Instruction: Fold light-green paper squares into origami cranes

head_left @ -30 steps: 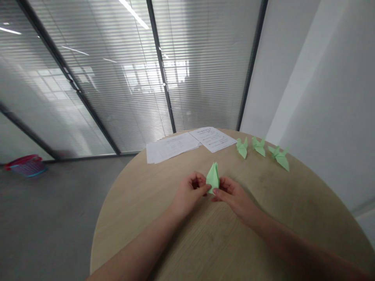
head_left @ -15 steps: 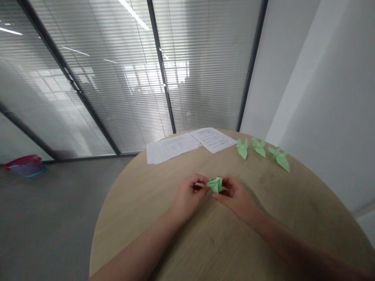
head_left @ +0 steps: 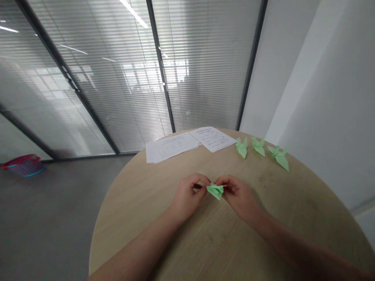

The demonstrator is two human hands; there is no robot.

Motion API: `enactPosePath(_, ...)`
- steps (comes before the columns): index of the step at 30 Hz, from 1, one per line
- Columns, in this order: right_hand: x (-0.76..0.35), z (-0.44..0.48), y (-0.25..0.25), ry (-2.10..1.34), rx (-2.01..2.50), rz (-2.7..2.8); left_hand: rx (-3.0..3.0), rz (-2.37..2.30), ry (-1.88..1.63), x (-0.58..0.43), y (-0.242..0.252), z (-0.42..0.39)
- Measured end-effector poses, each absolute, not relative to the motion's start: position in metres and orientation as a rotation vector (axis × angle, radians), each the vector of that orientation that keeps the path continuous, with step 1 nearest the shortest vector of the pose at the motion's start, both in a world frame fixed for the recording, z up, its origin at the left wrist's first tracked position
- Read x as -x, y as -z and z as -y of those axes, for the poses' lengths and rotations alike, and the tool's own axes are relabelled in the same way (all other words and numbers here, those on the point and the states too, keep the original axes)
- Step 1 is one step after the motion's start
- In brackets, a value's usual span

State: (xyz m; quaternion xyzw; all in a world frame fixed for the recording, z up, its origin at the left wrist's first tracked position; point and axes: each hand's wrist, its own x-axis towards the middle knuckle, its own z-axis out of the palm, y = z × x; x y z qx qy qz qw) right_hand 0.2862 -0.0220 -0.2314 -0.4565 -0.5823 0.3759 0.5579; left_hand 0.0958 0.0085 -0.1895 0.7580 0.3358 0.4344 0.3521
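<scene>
A small folded green paper (head_left: 215, 191) is held between my two hands above the round wooden table. My left hand (head_left: 190, 195) pinches its left end between thumb and fingertips. On the other side, my right hand (head_left: 238, 195) grips the upper right part, its fingers curled and the thumb partly hidden behind the paper. Three folded green paper birds stand toward the back right: one on the left (head_left: 241, 148), one in the middle (head_left: 258, 147) and a larger-looking one on the right (head_left: 280, 157).
White sheets (head_left: 172, 147) and a printed page (head_left: 212, 139) lie at the far edge of the table (head_left: 131, 234). A red and blue basket (head_left: 25, 165) is on the floor at left. Glass panels with blinds are behind, a white wall at right.
The folded green paper has turned in my hands, and its point now faces down toward me. My right thumb and fingers have shifted their hold. My left hand has barely moved.
</scene>
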Motion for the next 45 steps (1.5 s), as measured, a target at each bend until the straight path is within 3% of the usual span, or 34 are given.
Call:
enactPosePath(14, -0.282, 0.022, 0.220, -1.218, 1.147, 1.374, -1.480, -0.844, -0.886, -0.095, 0.189, -0.018)
enactPosePath(45, -0.278, 0.033, 0.217, -1.357, 1.193, 1.496, -1.509, -0.844, -0.791, -0.096, 0.187, -0.014)
